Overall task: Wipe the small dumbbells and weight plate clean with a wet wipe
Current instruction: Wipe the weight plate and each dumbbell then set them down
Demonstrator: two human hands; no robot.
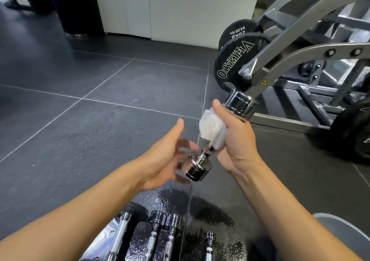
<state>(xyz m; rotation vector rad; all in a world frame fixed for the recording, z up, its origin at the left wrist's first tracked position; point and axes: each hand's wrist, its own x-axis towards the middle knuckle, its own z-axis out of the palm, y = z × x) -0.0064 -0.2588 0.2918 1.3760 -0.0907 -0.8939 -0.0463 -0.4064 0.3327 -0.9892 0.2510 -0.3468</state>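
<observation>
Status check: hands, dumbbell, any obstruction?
Right hand grips wet wipe wrapped round handle of dumbbell; it's tilted, in the air. Left hand at its lower head, blurred, grip unclear. Nothing blocks the hands; other dumbbells lie below.

Two hands are in view, a left hand (pixel 166 156) and a right hand (pixel 234 138). Between them is one chrome dumbbell (pixel 198 167), and there is one white wipe (pixel 210 126) in the right hand.

Below the hands are four more dumbbells: a single dumbbell (pixel 120 232) under the left forearm, two side-by-side dumbbells (pixel 155 223) under the left hand, and a lone dumbbell (pixel 209 240) lower, towards the right forearm. That makes five dumbbells in all.

Above the right hand are two black weight plates, a front plate (pixel 232 64) and a back plate (pixel 238 33), both on one grey machine (pixel 300 26).

Far above the left hand stand two black columns (pixel 80 10).
</observation>
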